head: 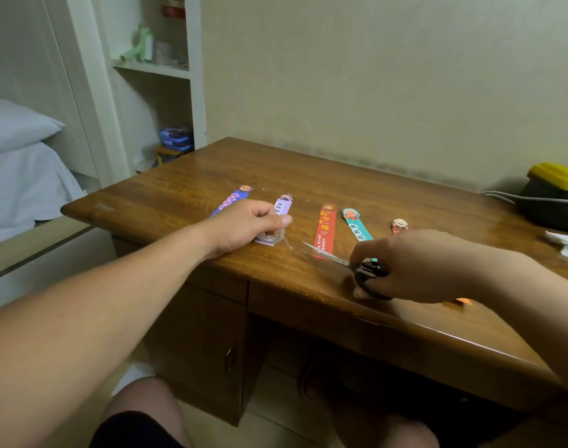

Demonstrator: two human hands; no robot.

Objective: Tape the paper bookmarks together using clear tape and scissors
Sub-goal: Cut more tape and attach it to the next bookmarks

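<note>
at desk [179, 195] front: left hand [247, 221] grips tape roll [271, 237] atop lilac bookmark [283, 206]; right hand [415, 263] grips scissors [336, 257], tips toward roll. risk: loose tape end may curl onto itself, or blades may nick the bookmark.

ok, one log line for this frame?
left hand: holds clear tape roll on lilac paper bookmark | right hand: grips black-handled scissors, blades pointing toward roll

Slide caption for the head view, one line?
Left hand grips a clear tape roll on the wooden desk while right hand points scissors toward it, paper bookmarks laid out behind.
</note>
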